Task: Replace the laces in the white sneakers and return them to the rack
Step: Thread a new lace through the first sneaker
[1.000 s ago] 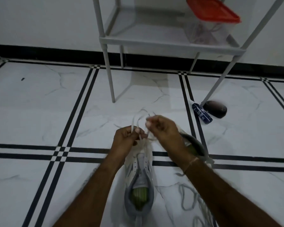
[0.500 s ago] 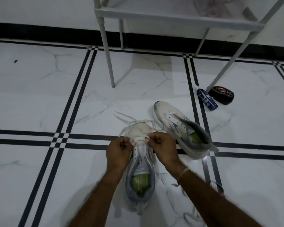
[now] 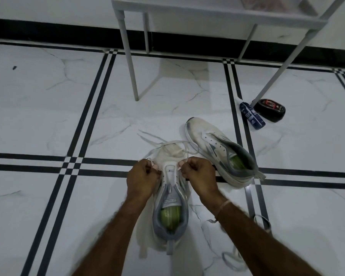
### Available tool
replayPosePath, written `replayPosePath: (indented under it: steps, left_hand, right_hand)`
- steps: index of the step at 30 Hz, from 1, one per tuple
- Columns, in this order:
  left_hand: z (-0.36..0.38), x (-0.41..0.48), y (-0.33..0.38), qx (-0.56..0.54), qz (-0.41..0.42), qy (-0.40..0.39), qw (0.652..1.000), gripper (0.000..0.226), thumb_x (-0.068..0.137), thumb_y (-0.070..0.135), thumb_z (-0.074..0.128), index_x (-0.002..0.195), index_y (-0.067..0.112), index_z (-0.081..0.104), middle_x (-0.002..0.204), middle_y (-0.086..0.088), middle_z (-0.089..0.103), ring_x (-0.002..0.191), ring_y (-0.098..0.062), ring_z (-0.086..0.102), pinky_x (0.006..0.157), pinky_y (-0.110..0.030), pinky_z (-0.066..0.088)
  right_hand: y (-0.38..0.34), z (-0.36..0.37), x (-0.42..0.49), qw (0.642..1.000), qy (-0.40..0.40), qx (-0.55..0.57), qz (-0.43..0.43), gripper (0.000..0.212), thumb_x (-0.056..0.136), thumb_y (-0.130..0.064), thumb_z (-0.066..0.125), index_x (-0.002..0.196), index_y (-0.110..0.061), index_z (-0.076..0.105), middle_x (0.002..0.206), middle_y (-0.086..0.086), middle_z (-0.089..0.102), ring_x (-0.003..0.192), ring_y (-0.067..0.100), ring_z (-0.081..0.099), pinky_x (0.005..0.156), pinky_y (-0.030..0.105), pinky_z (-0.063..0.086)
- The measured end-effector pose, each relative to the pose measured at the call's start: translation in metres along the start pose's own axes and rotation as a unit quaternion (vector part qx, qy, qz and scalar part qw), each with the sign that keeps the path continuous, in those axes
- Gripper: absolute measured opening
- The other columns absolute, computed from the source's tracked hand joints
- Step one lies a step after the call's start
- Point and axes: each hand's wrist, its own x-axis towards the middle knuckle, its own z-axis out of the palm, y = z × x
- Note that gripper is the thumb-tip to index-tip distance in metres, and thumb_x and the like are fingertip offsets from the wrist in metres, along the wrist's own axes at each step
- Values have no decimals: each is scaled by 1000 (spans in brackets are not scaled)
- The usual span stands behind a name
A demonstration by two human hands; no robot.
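Note:
A white sneaker (image 3: 170, 198) with a grey collar and green insole lies on the floor, toe pointing away from me. A white lace (image 3: 174, 145) loops over its toe and trails onto the tiles. My left hand (image 3: 142, 181) pinches one lace end at the left eyelets. My right hand (image 3: 198, 177) pinches the other end at the right eyelets. The second white sneaker (image 3: 217, 151) lies unlaced and tilted just to the right.
The grey metal rack (image 3: 217, 11) stands at the back, its legs on the tiles. A dark blue tube (image 3: 251, 116) and a black polish tin (image 3: 270, 110) lie by the rack's right leg. Loose old laces (image 3: 234, 259) lie under my right forearm.
Both hands came down from above the shoe, where they held the lace ends up, to the sneaker's eyelets. The view tilted downward, so the second sneaker now shows.

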Motion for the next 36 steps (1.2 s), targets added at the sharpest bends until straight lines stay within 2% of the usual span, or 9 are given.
replayPosePath:
  steps: [3,6,10,14,17,22,28,33,36]
  left_hand:
    - [0,-1,4,-12,3,0,1000,18,96,25,61,81,16,63,77,0,75,76,-18,74,83,-50,59]
    - [0,-3,8,-12,8,7,1000,21,99,18,59,80,9,61,78,-2,76,75,-17,74,84,-50,59]
    - [-2,-4,8,-7,-3,-8,1000,20,95,23,64,76,15,61,77,-2,75,77,-19,75,84,-50,59]
    - [-5,-5,7,9,-7,-9,1000,25,75,45,61,71,20,61,71,0,74,78,-22,74,82,-52,59]
    - [-4,-5,9,18,-10,-7,1000,28,74,45,61,71,17,63,71,2,74,77,-20,73,82,-50,59]
    - [-1,-5,6,10,-16,-8,1000,34,75,51,59,70,18,63,71,3,74,76,-20,73,82,-50,59]
    - [2,-8,4,-33,-32,-4,999,35,75,47,61,75,12,64,72,-4,73,79,-27,73,83,-54,59]
    - [5,-15,14,-116,-17,-8,993,23,96,25,66,84,6,66,84,-15,72,82,-20,68,84,-45,56]
    - [0,-15,41,-171,-6,-17,985,21,103,22,58,92,8,71,90,-5,78,85,-14,73,82,-33,56]
  right_hand:
    - [1,0,1,1000,6,-2,4,34,81,-46,68,75,-12,73,69,10,71,66,25,65,75,55,59]
    - [2,1,0,1000,9,-4,11,27,85,-39,69,76,-14,74,69,8,72,70,29,70,77,56,59]
    - [2,2,0,1000,16,-3,23,26,86,-38,70,75,-14,75,70,6,73,76,33,72,78,55,61]
    - [1,3,0,999,30,17,41,24,96,-16,68,75,-6,69,76,9,76,75,24,75,79,49,64]
    - [-1,4,1,998,40,18,47,25,99,-12,64,82,5,60,80,14,75,72,18,76,75,43,64]
    - [-1,4,0,998,42,8,51,24,100,-14,63,78,-5,59,81,13,74,72,17,76,70,38,64]
    - [0,2,-3,998,32,8,55,24,99,-14,65,80,0,62,82,12,75,73,17,75,65,29,58]
    - [-15,-2,-12,999,-4,-52,13,38,88,-45,63,77,-8,67,77,12,69,73,25,67,73,52,61]
    - [-40,-6,-6,998,-45,-42,-10,29,96,-35,61,81,-11,70,81,5,73,65,7,61,74,47,62]
